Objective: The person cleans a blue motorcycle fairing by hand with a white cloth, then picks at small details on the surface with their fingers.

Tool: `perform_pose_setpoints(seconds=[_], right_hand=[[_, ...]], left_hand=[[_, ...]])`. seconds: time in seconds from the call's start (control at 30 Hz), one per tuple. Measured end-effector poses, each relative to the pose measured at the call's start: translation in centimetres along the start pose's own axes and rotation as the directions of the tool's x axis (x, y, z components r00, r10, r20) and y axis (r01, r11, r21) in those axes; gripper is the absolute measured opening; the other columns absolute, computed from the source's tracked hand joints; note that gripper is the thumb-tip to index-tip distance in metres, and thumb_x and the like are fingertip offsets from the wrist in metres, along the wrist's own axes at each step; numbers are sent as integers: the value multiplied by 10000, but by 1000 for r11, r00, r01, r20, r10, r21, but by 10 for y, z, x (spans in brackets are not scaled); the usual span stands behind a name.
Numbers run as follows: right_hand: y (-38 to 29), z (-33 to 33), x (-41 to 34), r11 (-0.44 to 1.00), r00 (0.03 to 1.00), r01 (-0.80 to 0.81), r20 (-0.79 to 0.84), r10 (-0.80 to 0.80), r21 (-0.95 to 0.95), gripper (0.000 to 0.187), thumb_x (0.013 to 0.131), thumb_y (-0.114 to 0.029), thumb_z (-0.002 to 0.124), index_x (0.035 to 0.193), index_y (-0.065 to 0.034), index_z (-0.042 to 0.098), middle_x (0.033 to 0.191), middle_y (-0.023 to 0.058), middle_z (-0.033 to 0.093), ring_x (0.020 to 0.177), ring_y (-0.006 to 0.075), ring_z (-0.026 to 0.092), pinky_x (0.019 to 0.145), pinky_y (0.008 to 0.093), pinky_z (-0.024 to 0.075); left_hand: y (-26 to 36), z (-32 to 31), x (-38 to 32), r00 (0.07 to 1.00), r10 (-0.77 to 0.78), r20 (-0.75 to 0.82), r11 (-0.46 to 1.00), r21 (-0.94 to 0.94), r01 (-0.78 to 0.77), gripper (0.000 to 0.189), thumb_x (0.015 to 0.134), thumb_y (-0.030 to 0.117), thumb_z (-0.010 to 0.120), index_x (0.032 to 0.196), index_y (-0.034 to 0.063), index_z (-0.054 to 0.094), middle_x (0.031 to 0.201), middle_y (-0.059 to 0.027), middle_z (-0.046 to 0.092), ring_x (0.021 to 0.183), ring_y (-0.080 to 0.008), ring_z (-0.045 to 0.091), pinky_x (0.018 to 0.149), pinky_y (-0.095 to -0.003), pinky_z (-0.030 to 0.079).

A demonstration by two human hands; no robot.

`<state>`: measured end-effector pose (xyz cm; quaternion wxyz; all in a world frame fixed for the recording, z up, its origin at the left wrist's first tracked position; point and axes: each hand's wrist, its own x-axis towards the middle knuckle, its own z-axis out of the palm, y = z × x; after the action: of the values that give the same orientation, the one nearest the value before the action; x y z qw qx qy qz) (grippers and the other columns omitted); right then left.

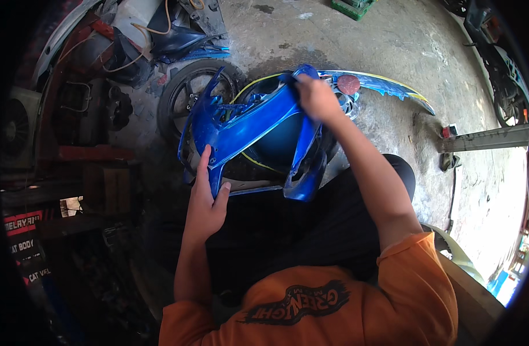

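A glossy blue motorcycle fairing panel (256, 125) lies before me, tilted, above a dark round basin-like thing (273, 145) with a yellow rim. My left hand (208, 199) grips its lower left leg, thumb on one side and fingers on the other. At the upper right end, my right hand (316, 97) presses down with curled fingers, slightly blurred. Under those fingertips shows a small dark piece (289, 79), perhaps abrasive paper; most of it is hidden. Close to the right hand is a reddish round disc (348, 84).
A long blue panel with a yellow edge (394, 86) extends to the right. Behind the fairing lies a motorcycle wheel (193, 93). Dark body panels (178, 41) and a hose (139, 28) are at upper left. A green case (354, 8) sits on the concrete floor (377, 43); a metal beam (485, 137) juts in at right.
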<state>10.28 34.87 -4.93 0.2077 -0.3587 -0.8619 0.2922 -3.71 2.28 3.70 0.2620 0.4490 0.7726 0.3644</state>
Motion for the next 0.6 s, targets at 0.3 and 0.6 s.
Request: perform_pose_setpoints(seconds=[0.3,0.6], right_hand=[[-50,11,-35,869,894,449,-98,-438,207,368,932,12,605,1268,-48,740,1241,268,737,1017,432,751,953,500,610],[-66,6,-37,945,952,289,59,-301,155,410,902,11,594,1277,-75,735,1146,280,751,974,443,760,903,526,619]], left_hand=[[-5,-6,-5,1000,-18,-2,1000,-10,18,808,998,-11,578,1718,72,223,1604,-330,468,1504,-463,482,1241,-471,361],[-3,-6,-6,1000,13,-12,1000,-19,-13,822,982,-25,564,1723,85,226,1588,-297,483,1467,-375,516,1238,-440,361]])
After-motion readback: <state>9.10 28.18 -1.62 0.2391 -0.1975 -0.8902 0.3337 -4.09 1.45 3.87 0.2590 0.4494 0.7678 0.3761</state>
